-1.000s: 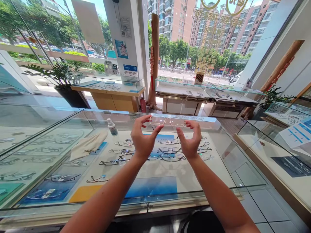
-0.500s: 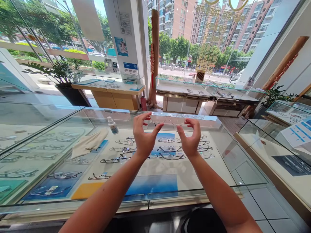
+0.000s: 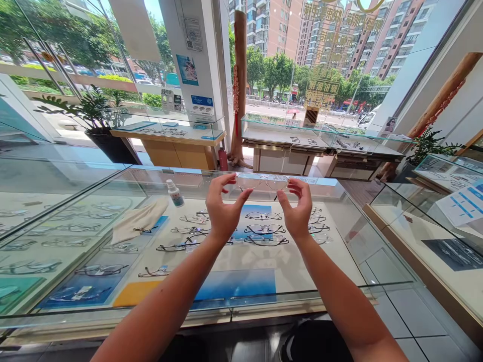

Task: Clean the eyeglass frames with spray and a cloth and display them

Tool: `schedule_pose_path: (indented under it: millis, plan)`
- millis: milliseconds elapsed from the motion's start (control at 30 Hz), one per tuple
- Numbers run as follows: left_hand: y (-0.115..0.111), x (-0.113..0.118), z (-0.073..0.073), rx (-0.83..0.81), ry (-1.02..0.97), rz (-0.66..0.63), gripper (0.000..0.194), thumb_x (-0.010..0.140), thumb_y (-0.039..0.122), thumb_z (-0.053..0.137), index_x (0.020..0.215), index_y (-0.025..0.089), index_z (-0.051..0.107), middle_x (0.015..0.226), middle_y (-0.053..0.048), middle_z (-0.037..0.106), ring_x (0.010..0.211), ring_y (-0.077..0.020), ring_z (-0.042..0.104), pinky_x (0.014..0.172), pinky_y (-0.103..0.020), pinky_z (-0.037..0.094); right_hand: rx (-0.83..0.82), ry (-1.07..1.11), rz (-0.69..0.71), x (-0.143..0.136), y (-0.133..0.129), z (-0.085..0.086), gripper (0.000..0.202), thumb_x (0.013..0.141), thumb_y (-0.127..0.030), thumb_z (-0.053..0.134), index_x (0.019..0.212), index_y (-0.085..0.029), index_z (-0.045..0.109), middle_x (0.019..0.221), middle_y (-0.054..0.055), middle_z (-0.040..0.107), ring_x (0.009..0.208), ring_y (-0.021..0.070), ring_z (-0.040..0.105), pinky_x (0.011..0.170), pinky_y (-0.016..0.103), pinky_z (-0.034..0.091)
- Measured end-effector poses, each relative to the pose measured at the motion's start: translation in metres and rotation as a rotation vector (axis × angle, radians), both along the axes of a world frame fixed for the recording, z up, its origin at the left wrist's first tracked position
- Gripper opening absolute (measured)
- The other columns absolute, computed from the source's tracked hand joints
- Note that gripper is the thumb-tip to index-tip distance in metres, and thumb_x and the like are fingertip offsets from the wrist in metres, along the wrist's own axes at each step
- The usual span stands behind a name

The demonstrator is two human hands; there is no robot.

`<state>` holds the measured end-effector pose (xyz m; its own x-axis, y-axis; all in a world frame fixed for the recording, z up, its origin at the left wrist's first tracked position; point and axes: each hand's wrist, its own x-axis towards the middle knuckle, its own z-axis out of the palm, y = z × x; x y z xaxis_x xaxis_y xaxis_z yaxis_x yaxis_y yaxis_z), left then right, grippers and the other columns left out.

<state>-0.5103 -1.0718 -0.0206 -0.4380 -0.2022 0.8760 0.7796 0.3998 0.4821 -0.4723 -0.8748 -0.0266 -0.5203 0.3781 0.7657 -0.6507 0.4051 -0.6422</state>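
Holding thin-rimmed eyeglasses (image 3: 263, 181) raised above the glass-topped counter (image 3: 313, 271), pinching one end in the grip of the left hand (image 3: 224, 211) and the other in that of the right hand (image 3: 298, 211), thumbs and fingers pressing from either side. Spanning both lenses between the hands. Reaching over rows of eyeglass frames (image 3: 264, 229) lying under the glass, with a white spray bottle (image 3: 175, 194) standing beyond the left forearm, near a rumpled beige cloth (image 3: 139, 221). Facing tall windows and, farther off, glass showcases (image 3: 283, 136).
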Motion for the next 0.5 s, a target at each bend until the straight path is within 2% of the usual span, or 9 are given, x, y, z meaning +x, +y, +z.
schedule_pose_path:
  millis: [500]
  plan:
    - [0.0004,0.0019,0.0015,-0.044,0.042,0.013,0.040,0.099,0.045,0.084,0.131,0.022,0.074,0.121,-0.010,0.077,0.106,-0.0243,0.074,0.081,-0.037,0.056,-0.048,-0.031,0.030,-0.0040,0.0018,-0.0031,0.041,0.098,-0.047,0.080,0.130,-0.025,0.068,0.132,0.011,0.073,0.116,0.0256,0.072,0.107,0.050,0.062]
